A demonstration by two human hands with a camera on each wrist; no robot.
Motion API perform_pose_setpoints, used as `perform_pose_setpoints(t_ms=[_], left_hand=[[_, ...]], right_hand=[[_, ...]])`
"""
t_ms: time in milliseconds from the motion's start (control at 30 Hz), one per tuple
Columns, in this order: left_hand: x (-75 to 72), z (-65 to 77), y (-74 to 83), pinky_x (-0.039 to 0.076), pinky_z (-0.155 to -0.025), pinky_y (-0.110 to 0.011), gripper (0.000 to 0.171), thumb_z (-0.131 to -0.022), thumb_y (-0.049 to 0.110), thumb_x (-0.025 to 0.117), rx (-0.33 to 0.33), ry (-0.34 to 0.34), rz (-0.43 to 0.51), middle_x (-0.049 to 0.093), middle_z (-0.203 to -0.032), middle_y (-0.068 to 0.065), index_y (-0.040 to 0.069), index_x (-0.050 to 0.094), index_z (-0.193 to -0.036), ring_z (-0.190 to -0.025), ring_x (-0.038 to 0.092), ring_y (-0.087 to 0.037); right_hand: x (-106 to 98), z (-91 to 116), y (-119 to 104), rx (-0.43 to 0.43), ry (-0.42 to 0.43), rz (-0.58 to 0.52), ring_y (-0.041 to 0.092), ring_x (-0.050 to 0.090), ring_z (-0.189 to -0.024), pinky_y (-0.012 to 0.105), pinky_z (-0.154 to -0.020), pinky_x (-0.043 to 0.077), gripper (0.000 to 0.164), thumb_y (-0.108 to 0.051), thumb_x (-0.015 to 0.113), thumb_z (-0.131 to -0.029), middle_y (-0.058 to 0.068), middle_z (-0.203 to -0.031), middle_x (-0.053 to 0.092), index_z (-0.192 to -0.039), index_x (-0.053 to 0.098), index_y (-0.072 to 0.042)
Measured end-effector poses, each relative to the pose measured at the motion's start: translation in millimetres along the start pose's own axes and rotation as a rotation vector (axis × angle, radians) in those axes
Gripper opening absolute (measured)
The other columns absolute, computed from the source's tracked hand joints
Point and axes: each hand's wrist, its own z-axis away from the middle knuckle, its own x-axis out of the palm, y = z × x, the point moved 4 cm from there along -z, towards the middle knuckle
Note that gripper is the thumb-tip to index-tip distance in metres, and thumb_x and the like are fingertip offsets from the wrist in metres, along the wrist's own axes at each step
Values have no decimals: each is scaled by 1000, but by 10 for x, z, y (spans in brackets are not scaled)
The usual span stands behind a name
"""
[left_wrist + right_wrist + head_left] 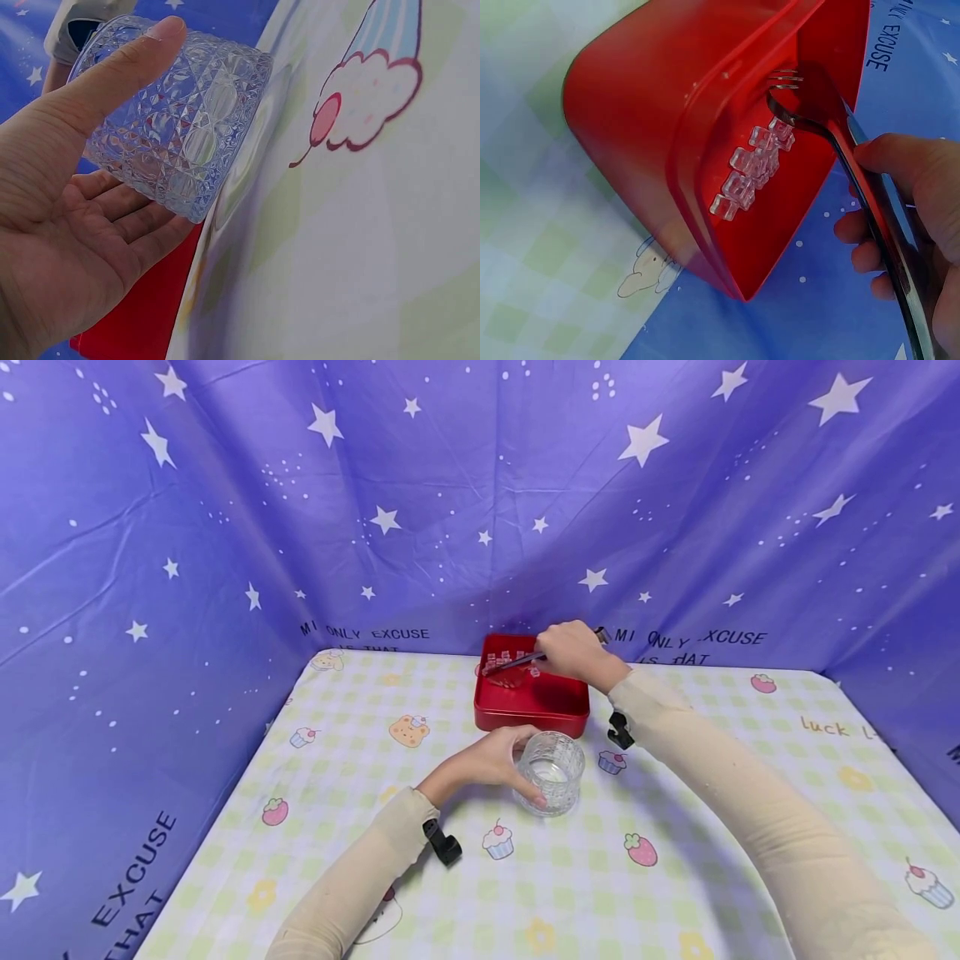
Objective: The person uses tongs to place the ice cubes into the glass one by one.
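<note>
My left hand (491,760) holds a clear, textured glass (552,774) that stands upright on the table. In the left wrist view its thumb lies across one side of the glass (184,112), with the fingers behind. Beyond it, my right hand (573,650) grips metal tongs (855,169) with a toothed tip over a red box (525,720). Several clear cubes (754,165) lie inside this box, next to the tip. No cube shows between the tongs' arms, and part of the tongs is hidden by the hand.
A checked cloth (360,843) with cupcake and strawberry prints covers the table. Behind and at the sides hangs a purple-blue curtain (450,477) with stars. The red box sits near the table's far edge, close to the curtain.
</note>
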Motion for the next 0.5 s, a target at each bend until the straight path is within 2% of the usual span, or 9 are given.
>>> perform_pose_setpoints(t_ms=[267, 500], left_hand=[[-7, 3, -6, 47, -109, -22, 77, -64, 18, 98, -3, 4, -21, 68, -121, 3, 11, 60, -130, -116, 63, -4], [-4, 5, -9, 48, -108, -21, 77, -64, 17, 98, -2, 4, -19, 69, -122, 2, 11, 60, -131, -116, 63, -5]], right_hand=[[26, 48, 52, 4, 18, -15, 15, 36, -53, 31, -48, 32, 35, -23, 72, -88, -2, -52, 44, -58, 55, -16], [-49, 148, 169, 32, 17, -69, 14, 36, -51, 28, -45, 25, 27, -28, 73, -91, -2, -52, 45, -68, 68, -16]])
